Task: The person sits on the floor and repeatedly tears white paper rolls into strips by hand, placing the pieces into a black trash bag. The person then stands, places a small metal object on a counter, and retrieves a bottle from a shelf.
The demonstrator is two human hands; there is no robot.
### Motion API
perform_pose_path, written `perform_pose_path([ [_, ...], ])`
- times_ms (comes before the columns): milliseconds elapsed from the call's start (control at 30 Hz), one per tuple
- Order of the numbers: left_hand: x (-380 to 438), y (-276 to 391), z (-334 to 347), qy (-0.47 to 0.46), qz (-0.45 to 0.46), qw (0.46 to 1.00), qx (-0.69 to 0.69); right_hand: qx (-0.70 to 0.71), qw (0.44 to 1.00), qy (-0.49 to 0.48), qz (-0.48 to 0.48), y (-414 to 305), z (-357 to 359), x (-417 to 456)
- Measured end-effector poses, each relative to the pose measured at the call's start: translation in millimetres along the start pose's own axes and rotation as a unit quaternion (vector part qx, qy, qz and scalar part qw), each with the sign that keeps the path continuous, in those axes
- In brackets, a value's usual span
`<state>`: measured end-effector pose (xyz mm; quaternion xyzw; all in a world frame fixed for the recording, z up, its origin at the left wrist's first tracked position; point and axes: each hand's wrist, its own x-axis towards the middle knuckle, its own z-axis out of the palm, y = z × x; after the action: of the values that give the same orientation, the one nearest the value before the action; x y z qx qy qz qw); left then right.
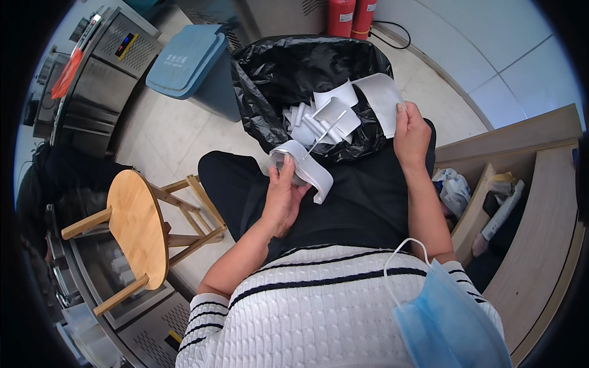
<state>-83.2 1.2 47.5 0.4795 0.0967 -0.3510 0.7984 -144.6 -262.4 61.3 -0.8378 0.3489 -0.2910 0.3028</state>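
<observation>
My left hand (284, 195) grips a loosely curled stack of white paper strips (306, 168) above my lap, thumb on top. A strip sticks out edge-on from this stack towards the bin. Held between the thumb and fingers of my right hand (412, 131) is a single white paper sheet (379, 99), bent at its far end over the rim of the bin. Right before my knees stands a bin lined with a black plastic bag (262, 83). Inside the bag lie several curled white paper pieces (322, 124).
A blue-lidded waste bin (188, 60) stands at the far left. A wooden chair (138, 230) is near my left side. Red fire extinguishers (341, 18) stand behind the bag. On the right, an open wooden drawer (487, 170) holds plastic bags and small items. Steel refrigerated counters (92, 96) line the left.
</observation>
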Motion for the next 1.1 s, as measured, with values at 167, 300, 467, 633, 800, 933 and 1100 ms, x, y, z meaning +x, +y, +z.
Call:
perform_pose_path([
  [167,6.7,-2.7,0.0,-0.043,-0.015,0.998,-0.051,-0.08,0.971,-0.159,-0.163,6.8,23.5,0.8],
  [300,4.1,-0.3,-1.6,-0.013,-0.004,0.999,-0.043,0.042,0.963,-0.24,-0.118,-24.5,25.6,-30.7],
  [467,3.2,-1.2,5.4,-0.021,0.006,1.0,-0.022,0.205,0.875,-0.434,-0.057,-43.8,29.9,-69.5],
  [633,2.6,-2.4,5.5,-0.033,0.007,0.999,0.004,0.19,0.861,-0.468,-0.055,-43.3,30.9,-72.4],
  [800,2.6,-2.6,3.3,-0.042,0.002,0.999,0.009,0.231,0.843,-0.485,-0.032,-37.8,30.5,-72.1],
  [933,2.5,-3.2,3.3,-0.043,0.004,0.999,0.016,0.232,0.843,-0.484,-0.027,-38.1,31.2,-72.9],
  [1100,2.2,-4.0,4.7,-0.039,0.008,0.999,0.02,0.202,0.868,-0.452,-0.028,-40.6,36.2,-82.7],
])
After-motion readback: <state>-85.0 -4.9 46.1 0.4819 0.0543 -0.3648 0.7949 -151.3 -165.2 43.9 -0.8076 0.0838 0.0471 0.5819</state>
